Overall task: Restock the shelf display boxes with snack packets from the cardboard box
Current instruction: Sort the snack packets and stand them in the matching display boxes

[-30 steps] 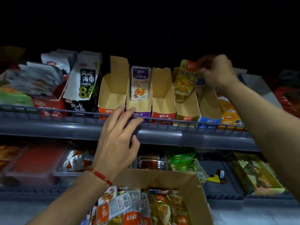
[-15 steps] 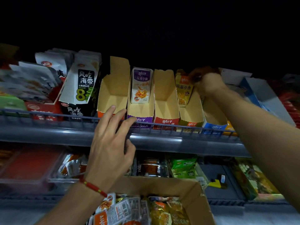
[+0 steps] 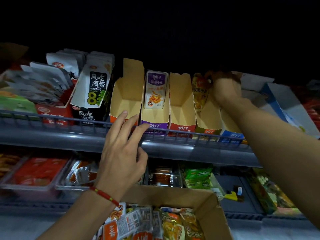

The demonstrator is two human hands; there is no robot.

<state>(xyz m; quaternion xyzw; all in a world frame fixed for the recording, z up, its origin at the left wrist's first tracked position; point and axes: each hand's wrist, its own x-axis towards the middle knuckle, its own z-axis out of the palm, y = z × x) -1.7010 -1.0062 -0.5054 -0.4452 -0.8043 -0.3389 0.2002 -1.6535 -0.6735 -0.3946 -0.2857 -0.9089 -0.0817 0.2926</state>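
far to the left of the left hand [image 3: 119, 153], white seaweed packets [image 3: 93, 87] stand crowded in a black box on the upper shelf, well apart from the fingers. the left hand is spread, fingers straight and apart, holding nothing; its fingertips reach the wire rail [image 3: 52, 118] along the shelf's front edge, just below the front lip of the orange display box [image 3: 124, 99]. that box looks bare inside, with a tall back flap, so there is open room straight above the fingertips. a red bracelet [image 3: 103, 195] sits at the wrist.

just right of the fingertips stands the purple display box [image 3: 154, 118], with one purple packet [image 3: 155, 90] upright against its back wall and free space in front of it. next comes the red display box [image 3: 181, 108], its floor bare, lying between the two hands.

the right hand [image 3: 223, 87] is curled round the top edge of a yellow packet [image 3: 200, 91], pinching it at the back of the yellow display box [image 3: 207, 122]; the packet hangs upright, its lower end above the box floor, and whether it touches the back wall cannot be told. right of this hand a blue display box [image 3: 232, 135] sits under the forearm.

below both hands, the cardboard box [image 3: 213, 210] stands open, its near rim under the left wrist, full of snack packets [image 3: 155, 224] in orange, silver and yellow.
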